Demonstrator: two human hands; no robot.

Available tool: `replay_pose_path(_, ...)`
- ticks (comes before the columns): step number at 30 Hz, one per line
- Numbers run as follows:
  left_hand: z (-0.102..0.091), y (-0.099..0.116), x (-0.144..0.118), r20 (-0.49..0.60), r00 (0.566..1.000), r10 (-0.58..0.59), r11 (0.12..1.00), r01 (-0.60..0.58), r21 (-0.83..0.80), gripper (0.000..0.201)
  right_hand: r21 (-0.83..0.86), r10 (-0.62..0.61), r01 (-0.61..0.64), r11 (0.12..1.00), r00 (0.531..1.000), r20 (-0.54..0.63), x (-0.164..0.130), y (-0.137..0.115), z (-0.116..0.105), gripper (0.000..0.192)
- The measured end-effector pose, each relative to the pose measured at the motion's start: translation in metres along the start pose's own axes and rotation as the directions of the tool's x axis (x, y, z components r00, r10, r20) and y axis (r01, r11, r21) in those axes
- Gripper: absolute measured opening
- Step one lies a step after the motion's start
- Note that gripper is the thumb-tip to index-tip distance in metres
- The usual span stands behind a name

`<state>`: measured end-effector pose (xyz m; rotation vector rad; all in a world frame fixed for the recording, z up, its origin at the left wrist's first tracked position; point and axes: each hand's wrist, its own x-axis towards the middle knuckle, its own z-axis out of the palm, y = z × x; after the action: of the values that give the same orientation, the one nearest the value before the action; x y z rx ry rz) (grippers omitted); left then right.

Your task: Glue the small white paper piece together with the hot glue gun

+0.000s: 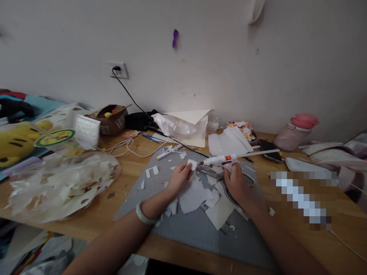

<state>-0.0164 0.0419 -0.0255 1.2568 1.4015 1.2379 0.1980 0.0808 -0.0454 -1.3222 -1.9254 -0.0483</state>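
Glue gun (219,160), white with an orange label, is held above the far half of the grey mat (195,229), right of the mat's middle. Long axis: roughly parallel to the mat's far edge, nozzle toward the left hand (181,176), glue stick (260,152) projecting from the rear toward the table's right side and tilted slightly up.

Right hand (237,185): closed around the grip; most fingers hidden, so trigger position cannot be told. It is the nearer hand, being on the gun itself.

Left hand: thumb and fingers pinched together on a small white piece (192,165). Key relation: the piece sits directly in front of the nozzle, level with it, on the gun's own axis. Gap very small; contact or clearance cannot be told.

Below the gun: scissors (210,172), blades toward the left, handles by the right hand; whether they touch the gun is unclear. White paper scraps (195,196) lie between the forearms, with a cream sheet (219,212) closer to the mat's near edge. White-and-yellow cutter (169,152) at the mat's far left corner. Mat rests on a wooden table (126,173).
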Motion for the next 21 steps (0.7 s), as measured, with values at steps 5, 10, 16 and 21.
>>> replay_pose_path(5,0.0001,0.0007,-0.0008,0.005,1.0,0.0,1.0,0.0,-0.002,0.039,0.001,-0.011,0.011,1.0,1.0,-0.02,-0.0011,0.0026,0.0036,0.01)
replay_pose_path(10,0.0004,0.0006,-0.0009,0.018,1.0,-0.005,1.0,0.005,-0.005,0.039,0.042,-0.009,0.01,0.999,1.0,-0.023,0.0,0.0056,0.0071,0.016)
replay_pose_path(16,0.0004,-0.0002,-0.0005,0.031,1.0,-0.003,1.0,0.004,-0.027,0.039,0.052,0.005,-0.004,0.999,1.0,-0.024,-0.0002,0.0064,0.0078,0.017)
replay_pose_path(21,0.0006,0.0029,-0.0026,0.027,1.0,-0.007,0.999,0.008,-0.033,0.04,0.043,0.019,-0.019,0.999,1.0,-0.019,-0.0006,0.0074,0.008,0.021)
